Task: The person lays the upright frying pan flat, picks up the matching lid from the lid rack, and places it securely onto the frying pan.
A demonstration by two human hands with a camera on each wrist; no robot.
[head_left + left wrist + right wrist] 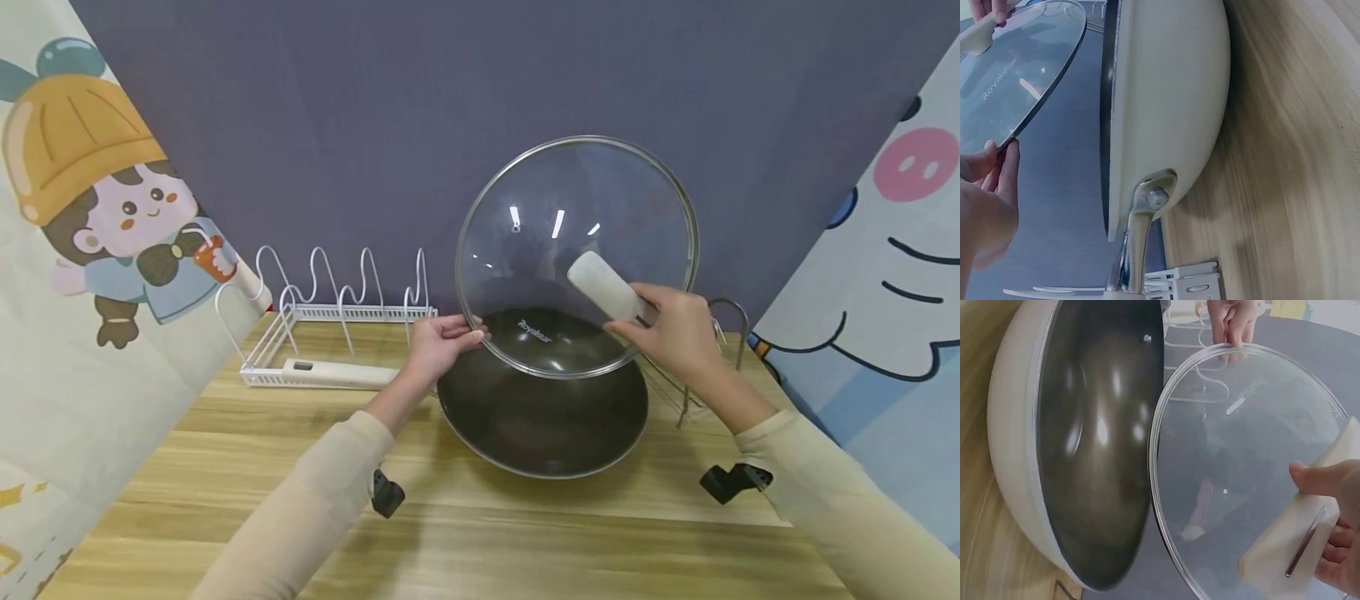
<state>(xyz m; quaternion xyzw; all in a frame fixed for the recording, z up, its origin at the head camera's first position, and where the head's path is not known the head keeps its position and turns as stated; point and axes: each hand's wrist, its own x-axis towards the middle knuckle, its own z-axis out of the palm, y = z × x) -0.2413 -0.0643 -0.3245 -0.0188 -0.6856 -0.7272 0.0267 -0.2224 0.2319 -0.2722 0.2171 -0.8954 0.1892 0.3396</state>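
A round glass lid [525,267] with a metal rim and "Royalstar" lettering is held tilted above a dark-lined wok [551,429]. My right hand [678,331] grips the lid's cream handle [602,282]. At the lid's left edge, my left hand [438,346] pinches the rim between thumb and fingers, as the left wrist view also shows. The wok's outside [1172,94] is cream, and it sits on the wooden table [480,542]. Its long cream handle [341,375] points left. In the right wrist view the wok's interior [1097,444] shows bare and shiny.
Behind the wok handle stands a white wire rack [258,375] with several wavy dividers. To the wok's right is another wire rack [742,329], partly hidden by my right arm. A grey-blue panel [337,125] closes off the back, with cartoon-printed sheets [150,250] at both sides.
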